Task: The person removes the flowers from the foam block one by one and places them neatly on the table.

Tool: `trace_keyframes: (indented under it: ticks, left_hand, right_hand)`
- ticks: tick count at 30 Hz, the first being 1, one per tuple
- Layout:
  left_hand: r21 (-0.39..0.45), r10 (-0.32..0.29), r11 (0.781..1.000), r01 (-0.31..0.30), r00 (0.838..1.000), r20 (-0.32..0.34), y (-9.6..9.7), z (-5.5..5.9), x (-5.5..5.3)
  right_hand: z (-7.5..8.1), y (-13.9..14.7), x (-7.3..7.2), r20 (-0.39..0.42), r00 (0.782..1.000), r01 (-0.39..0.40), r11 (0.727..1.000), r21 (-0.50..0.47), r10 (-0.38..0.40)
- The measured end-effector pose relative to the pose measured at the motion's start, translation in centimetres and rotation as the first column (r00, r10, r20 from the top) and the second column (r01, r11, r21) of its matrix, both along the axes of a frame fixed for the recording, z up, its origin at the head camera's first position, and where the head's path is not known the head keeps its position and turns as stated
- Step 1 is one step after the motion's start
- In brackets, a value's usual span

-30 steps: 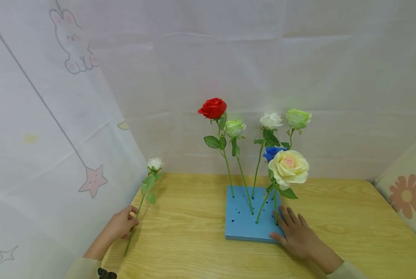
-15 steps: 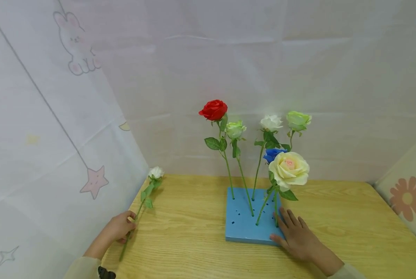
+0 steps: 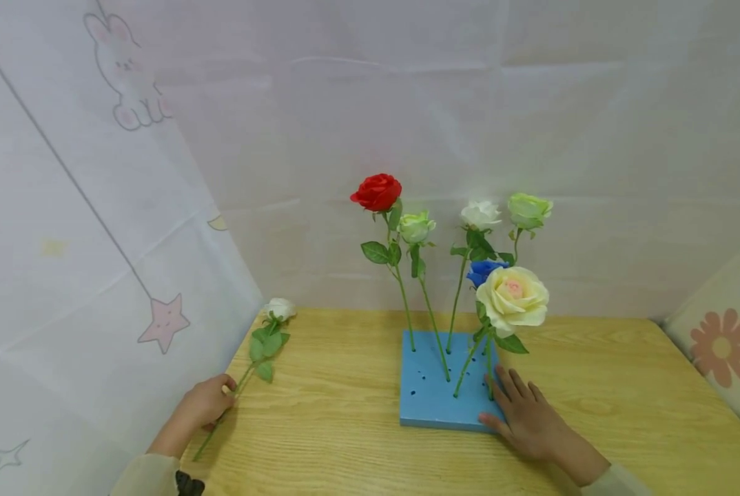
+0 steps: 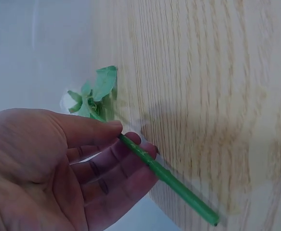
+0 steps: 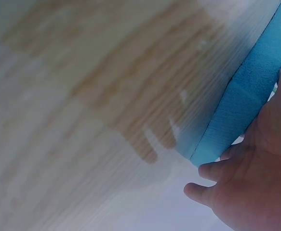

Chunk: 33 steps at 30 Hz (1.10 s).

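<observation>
At the table's left side, my left hand [image 3: 205,403] pinches the green stem of a white rose [image 3: 280,308]. The left wrist view shows the stem [image 4: 179,187] between thumb and fingertips, its cut end close over the wood. The bloom points toward the far left corner. My right hand [image 3: 528,419] lies with fingers spread against the right edge of a blue foam block [image 3: 428,412]. In that block stand a red rose [image 3: 377,192], a cream rose [image 3: 512,300], a blue rose [image 3: 483,271], another white rose [image 3: 480,215] and two pale green roses [image 3: 416,227].
Several small holes dot the block's top. The wooden table [image 3: 320,413] ends on the left and back at a pale cloth backdrop [image 3: 320,138] with printed cartoon shapes. A dark wristband [image 3: 189,483] sits at my left cuff.
My left hand has shifted slightly left and tilted the white rose lower; its cut end has swung left and its leaves have turned. My right hand stays at the block.
</observation>
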<state>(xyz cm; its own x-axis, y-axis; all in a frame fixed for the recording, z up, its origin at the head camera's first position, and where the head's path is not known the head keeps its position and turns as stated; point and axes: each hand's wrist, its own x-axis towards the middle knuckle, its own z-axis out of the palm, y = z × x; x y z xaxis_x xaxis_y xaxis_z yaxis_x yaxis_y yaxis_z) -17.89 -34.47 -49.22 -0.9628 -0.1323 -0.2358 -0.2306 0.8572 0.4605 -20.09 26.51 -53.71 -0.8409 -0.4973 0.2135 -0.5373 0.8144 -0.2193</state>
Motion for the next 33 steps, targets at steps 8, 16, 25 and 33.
trace_keyframes:
  ticks: [8, 16, 25, 33]
  left_hand:
    - [-0.117, -0.021, 0.993, 0.019, 1.000, -0.018, 0.6, 0.3, 0.1]
    - [-0.183, -0.045, 0.982, 0.044, 0.999, -0.001, 0.7, 0.5, 0.0]
    - [-0.237, -0.103, 0.968, 0.087, 0.993, -0.058, 3.0, 1.9, -1.0]
    - [-0.125, -0.142, 0.984, 0.126, 0.982, -0.127, 7.3, 2.8, -2.4]
  right_hand:
    - [0.0, 0.0, -0.4, 0.043, 0.999, 0.009, 1.000, 0.013, -0.010]
    - [-0.1, 0.1, -0.2, 0.049, 0.999, 0.007, 1.000, 0.013, -0.008]
    - [0.9, -0.2, 0.3, 0.058, 0.998, 0.013, 1.000, 0.012, -0.014]
    - [0.9, -0.2, 0.2, 0.081, 0.996, 0.028, 0.999, 0.029, -0.030]
